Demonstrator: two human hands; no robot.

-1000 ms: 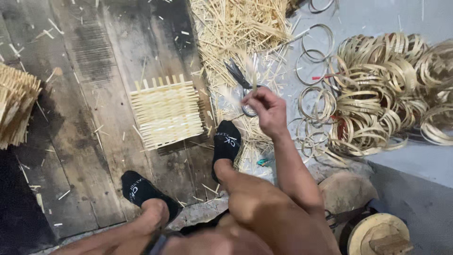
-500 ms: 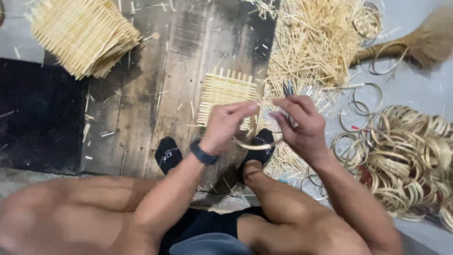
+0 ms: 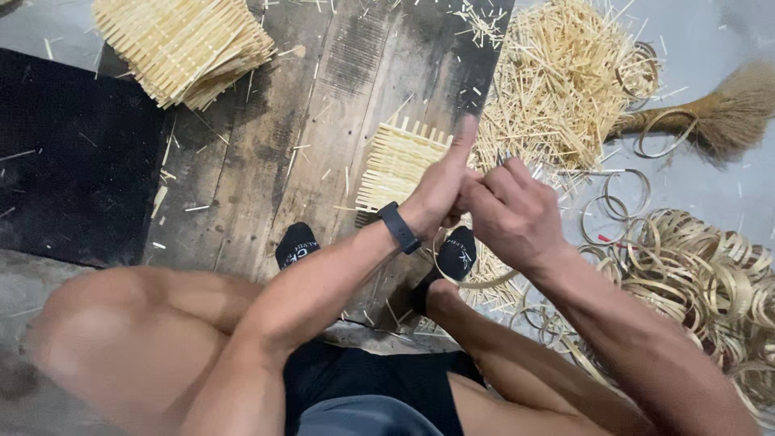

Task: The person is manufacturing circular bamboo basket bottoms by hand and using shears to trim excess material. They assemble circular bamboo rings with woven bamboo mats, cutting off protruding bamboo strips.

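I am seeing both hands meeting above the feet, with a thin bamboo ring (image 3: 476, 278) hanging under them and looping round the right foot's black sock (image 3: 457, 257). The left hand (image 3: 440, 187) is closing its grip against the right, forefinger pointing up; the right hand (image 3: 510, 211) is curling its grip tight, and the ring's top is disappearing into the two fists, so I am reading both as holding it. Just beyond, a small woven bamboo mat (image 3: 397, 161) is lying on the dark wooden board (image 3: 315, 121). To the right, a heap of bamboo rings (image 3: 710, 274) is spreading over the floor. Further off, loose splints (image 3: 557, 89), a stack of mats (image 3: 186, 44) and a broom (image 3: 718, 109) are lying.
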